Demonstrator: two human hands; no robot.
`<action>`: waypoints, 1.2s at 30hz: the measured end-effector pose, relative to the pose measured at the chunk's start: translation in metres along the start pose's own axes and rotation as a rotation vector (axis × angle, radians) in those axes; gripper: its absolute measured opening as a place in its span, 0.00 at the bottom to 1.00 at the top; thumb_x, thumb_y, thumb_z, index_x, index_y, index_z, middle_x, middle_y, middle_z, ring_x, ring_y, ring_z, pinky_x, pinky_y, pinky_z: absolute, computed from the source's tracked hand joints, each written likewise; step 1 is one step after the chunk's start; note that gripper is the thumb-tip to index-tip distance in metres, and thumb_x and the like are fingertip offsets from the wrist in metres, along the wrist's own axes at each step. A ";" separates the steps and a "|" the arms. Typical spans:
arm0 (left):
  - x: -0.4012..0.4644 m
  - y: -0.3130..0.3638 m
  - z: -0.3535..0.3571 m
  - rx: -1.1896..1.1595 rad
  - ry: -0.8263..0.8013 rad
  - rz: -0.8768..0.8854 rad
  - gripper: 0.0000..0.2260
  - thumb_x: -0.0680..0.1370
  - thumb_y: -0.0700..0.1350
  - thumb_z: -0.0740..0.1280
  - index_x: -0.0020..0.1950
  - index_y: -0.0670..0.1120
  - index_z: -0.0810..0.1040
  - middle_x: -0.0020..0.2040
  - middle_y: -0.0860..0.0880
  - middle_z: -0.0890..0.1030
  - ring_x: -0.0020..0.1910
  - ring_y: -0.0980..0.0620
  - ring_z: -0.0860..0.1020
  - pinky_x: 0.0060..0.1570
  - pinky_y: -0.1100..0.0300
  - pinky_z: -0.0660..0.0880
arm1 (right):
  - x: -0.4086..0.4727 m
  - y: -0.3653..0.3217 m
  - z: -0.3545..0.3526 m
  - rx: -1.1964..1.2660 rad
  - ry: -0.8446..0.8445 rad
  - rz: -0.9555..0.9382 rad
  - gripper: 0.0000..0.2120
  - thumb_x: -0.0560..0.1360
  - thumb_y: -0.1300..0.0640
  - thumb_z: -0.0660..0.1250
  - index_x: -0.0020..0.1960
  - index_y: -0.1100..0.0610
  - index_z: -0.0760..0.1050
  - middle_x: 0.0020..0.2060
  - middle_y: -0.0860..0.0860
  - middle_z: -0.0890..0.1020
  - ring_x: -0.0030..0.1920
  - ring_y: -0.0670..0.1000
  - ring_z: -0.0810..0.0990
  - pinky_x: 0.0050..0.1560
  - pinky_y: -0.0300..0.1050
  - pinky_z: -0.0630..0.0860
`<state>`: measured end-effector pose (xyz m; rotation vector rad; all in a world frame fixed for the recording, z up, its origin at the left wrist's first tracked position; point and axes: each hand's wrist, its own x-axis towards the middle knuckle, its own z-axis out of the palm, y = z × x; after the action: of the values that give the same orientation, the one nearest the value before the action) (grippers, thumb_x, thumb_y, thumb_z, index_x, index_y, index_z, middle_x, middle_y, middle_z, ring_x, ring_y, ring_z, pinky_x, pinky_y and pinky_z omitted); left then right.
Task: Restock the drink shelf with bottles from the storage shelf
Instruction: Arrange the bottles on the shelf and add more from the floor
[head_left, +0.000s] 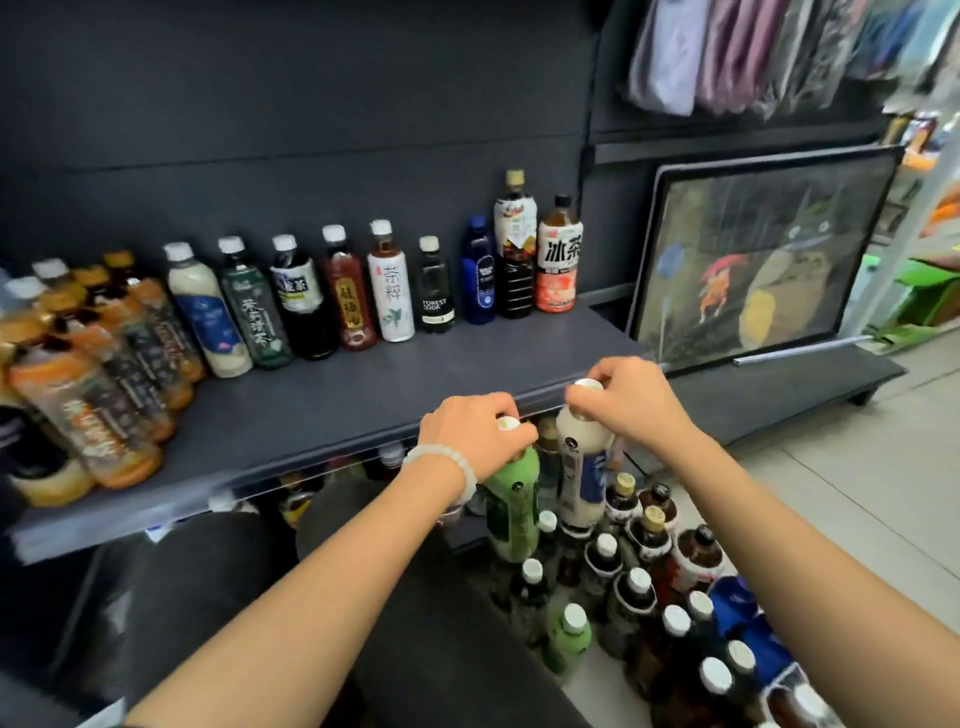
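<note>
Left hand: my left hand (470, 434) grips the green bottle (511, 506) by its cap.
Right hand: my right hand (623, 397) pinches the milky white bottle (581, 467) at its neck.
Bottles: both upright, just near of the dark shelf (322, 410) edge, above the floor bottles (649, 597).

A small shop. A dark drink shelf (363, 395) carries a row of differently labelled bottled drinks (363, 291) facing outward. Below it more bottles (649, 597) crowd the floor; right of it leans a framed picture (763, 254), above that hang bagged garments (737, 52).
</note>
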<state>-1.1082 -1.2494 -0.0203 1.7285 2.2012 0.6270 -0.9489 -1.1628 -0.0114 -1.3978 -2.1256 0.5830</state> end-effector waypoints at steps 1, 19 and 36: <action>0.005 -0.007 -0.014 -0.014 0.018 -0.022 0.05 0.69 0.54 0.66 0.38 0.54 0.75 0.41 0.51 0.80 0.46 0.47 0.76 0.44 0.55 0.73 | 0.011 -0.015 0.000 0.014 -0.011 -0.025 0.13 0.67 0.52 0.69 0.37 0.63 0.78 0.32 0.54 0.78 0.36 0.52 0.74 0.34 0.45 0.69; 0.047 -0.179 -0.244 0.041 0.239 -0.225 0.07 0.70 0.52 0.69 0.42 0.49 0.81 0.37 0.52 0.79 0.40 0.52 0.76 0.39 0.60 0.72 | 0.169 -0.273 0.112 0.196 -0.207 -0.308 0.16 0.71 0.53 0.67 0.31 0.63 0.71 0.30 0.56 0.68 0.34 0.51 0.66 0.31 0.44 0.62; 0.079 -0.293 -0.304 0.137 0.130 -0.340 0.10 0.62 0.59 0.63 0.37 0.58 0.79 0.34 0.56 0.78 0.41 0.55 0.78 0.48 0.51 0.77 | 0.238 -0.390 0.251 0.125 -0.386 -0.399 0.20 0.71 0.51 0.66 0.26 0.58 0.64 0.24 0.52 0.66 0.27 0.50 0.66 0.27 0.43 0.60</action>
<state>-1.5182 -1.2799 0.1034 1.3533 2.6025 0.5269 -1.4583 -1.1051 0.0787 -0.8046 -2.5262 0.8554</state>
